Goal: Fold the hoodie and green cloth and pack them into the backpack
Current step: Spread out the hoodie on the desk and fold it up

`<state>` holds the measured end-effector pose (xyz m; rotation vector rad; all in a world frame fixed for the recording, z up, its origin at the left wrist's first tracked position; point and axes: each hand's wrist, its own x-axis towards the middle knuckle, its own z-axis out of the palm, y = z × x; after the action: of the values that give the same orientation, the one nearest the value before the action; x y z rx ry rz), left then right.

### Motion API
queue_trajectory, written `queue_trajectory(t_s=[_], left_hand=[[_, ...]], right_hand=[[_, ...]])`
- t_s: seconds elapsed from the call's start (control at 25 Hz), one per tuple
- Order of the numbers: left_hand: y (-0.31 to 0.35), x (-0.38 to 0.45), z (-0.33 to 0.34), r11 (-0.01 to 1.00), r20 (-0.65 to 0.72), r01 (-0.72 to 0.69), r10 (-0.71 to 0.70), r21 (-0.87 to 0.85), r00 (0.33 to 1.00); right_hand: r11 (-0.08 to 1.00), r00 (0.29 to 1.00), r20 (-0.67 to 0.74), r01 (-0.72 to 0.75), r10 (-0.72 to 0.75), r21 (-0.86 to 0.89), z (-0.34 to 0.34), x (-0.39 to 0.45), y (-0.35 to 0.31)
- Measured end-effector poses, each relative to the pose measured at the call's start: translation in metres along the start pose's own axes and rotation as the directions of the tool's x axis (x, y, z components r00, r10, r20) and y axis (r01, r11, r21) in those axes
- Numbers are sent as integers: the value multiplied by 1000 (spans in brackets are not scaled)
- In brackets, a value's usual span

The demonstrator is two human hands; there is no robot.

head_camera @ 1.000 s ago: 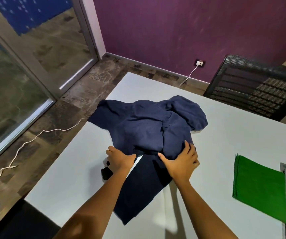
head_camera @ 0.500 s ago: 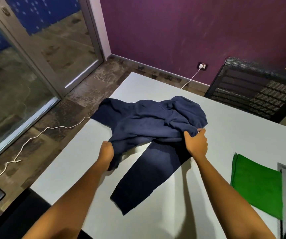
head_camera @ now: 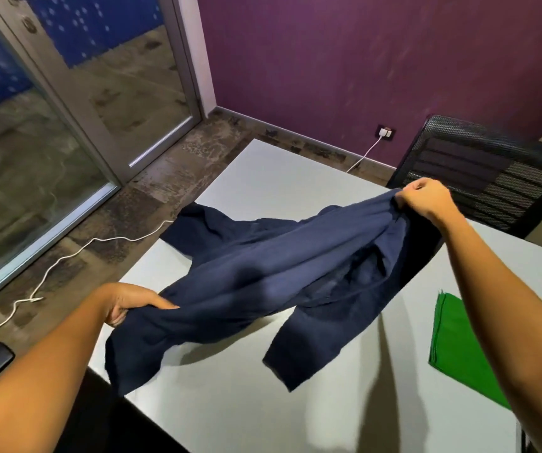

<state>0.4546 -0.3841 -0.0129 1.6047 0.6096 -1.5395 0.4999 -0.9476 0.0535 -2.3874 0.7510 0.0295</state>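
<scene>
1. The hoodie (head_camera: 279, 279) is held stretched above the desk (head_camera: 296, 171), one far part draped over the desk's left edge and a sleeve hanging toward the desk's near side. Judged from this, the step in hand is spreading it flat before folding; it would best be lowered with tension kept across the body so no bunching is trapped underneath.
2. The desk offers bare surface on the far side of the hoodie; the garment would be better laid there, fully on the desk, since the part over the left edge could drag the rest off.
3. The green cloth (head_camera: 459, 348) lies flat on the desk, to the right of the hoodie and apart from it. It should be left clear when the hoodie is laid down, so the hanging sleeve does not sweep it.
4. The right hand (head_camera: 426, 199) is raised at the hoodie's far right, its grip pinched shut on a bunched fabric edge.
5. The left hand (head_camera: 125, 304) is lower, at the hoodie's near left, its grip closed around the fabric.
6. The backpack is not visible.
</scene>
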Motion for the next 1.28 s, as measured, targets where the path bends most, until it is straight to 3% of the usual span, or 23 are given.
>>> queue_trajectory(t_s=[0.04,0.08,0.12,0.16,0.2,0.24,0.36,0.48,0.56,0.64,0.68,0.76,0.88,0.96,1.04,1.12,1.16,1.24,1.28], left_hand=[[-4,4,-2,998,42,43,-45,46,998],[-8,7,0,984,43,102,-109,146,993],[-12,11,5,944,-15,155,-157,290,987],[-14,17,9,877,-104,208,-181,433,978],[-16,25,14,815,-184,238,-164,528,969],[-19,32,19,777,-251,251,-124,577,960],[-29,67,15,810,-422,253,-7,529,907],[-25,88,14,899,-541,126,137,420,830],[-14,95,22,929,-579,9,223,370,784],[-6,100,32,930,-563,-78,283,359,776],[-4,103,35,932,-550,-95,287,351,784],[-6,112,38,946,-530,-100,258,307,808],[-10,123,38,953,-512,-107,244,282,823],[-11,130,35,954,-534,-114,252,278,807],[-12,135,33,956,-568,-128,261,263,780],[-14,140,33,954,-601,-154,284,258,748],[-15,141,32,951,-620,-174,299,254,725],[-19,144,31,946,-660,-229,324,230,678],[-20,144,30,942,-677,-256,333,215,656]], right_hand=[[995,988,149,-10,25,-101,1,7,-7],[973,934,336,-49,124,-224,5,12,-13],[924,828,496,-67,261,-375,13,12,-17],[868,718,589,-43,371,-494,23,11,-19],[834,652,628,-13,425,-551,34,8,-18],[834,650,629,-13,426,-552,47,8,-14],[950,789,547,-146,280,-276,87,19,7],[959,874,415,-283,252,13,125,26,26],[932,846,464,-347,262,105,146,29,31],[929,764,557,-368,326,-40,166,32,40],[931,756,544,-300,365,-207,169,31,40],[875,850,444,-38,282,-483,179,44,37],[801,847,454,56,278,-596,169,73,-6],[883,876,428,7,220,-469,151,90,-47],[986,916,365,-154,169,-71,136,111,-83],[958,914,339,-269,222,97,122,128,-119],[972,929,312,-229,199,60,120,136,-134],[997,985,160,67,-62,-26,124,153,-150],[983,976,117,181,-184,36,128,158,-152]])
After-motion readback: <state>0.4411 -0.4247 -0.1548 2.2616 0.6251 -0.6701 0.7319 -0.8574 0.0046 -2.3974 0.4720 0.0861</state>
